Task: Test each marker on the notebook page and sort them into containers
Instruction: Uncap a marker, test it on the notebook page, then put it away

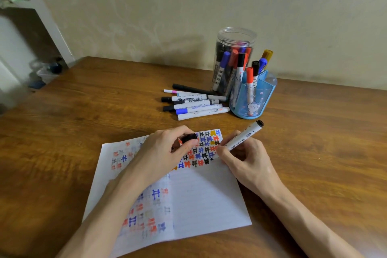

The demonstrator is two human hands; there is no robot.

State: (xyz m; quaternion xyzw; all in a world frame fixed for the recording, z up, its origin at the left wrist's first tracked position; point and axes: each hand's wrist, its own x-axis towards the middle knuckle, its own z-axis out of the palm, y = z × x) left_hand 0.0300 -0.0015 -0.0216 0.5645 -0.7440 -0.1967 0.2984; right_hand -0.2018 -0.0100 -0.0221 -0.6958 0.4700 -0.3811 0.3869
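Observation:
An open notebook [201,201] lies on the wooden table, its pages filled with red, blue, black and orange test marks. My right hand [247,159] grips a white marker [243,138] with its black tip on the right page at the end of the lowest row of marks. My left hand [165,153] rests on the page and holds a black cap [189,138] between thumb and fingers. Several loose markers [194,102] lie behind the notebook. A clear jar [234,40] and a blue pen holder [257,98] both hold markers.
The wooden table [83,107] meets a beige wall at the back. A white shelf unit [31,16] with blurred items stands at the far left, past the table's left edge.

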